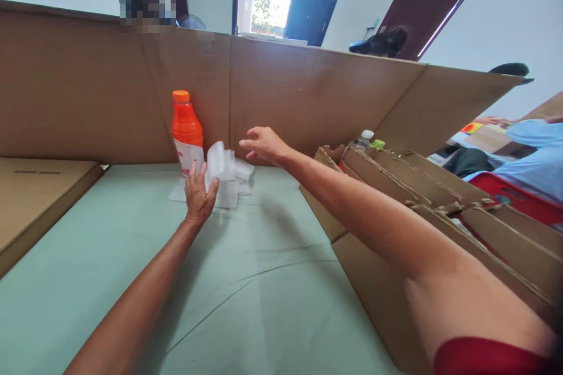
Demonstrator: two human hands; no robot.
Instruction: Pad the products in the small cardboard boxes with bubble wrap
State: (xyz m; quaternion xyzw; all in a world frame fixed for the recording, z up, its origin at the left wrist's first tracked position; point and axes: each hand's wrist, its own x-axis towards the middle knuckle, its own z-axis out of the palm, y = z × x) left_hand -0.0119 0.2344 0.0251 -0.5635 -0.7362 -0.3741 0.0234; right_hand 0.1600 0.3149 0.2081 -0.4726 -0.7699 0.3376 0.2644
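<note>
My left hand (199, 193) grips a crumpled piece of clear plastic wrap (221, 164), lifted just above the pale green table (132, 246). Right behind that hand stands an orange bottle (187, 132) with an orange cap and white label, against the cardboard wall. More clear plastic sheets (231, 192) lie flat on the table under the wrap. My right hand (264, 145) reaches forward over the table with fingers spread, holding nothing, a little right of the wrap.
A tall cardboard wall (308, 94) closes off the back. An open cardboard box (396, 211) at right holds bottles with a white cap (366, 135) and a green cap (377, 144). A flat carton (35, 193) lies at left. Another person in blue (532, 158) sits far right.
</note>
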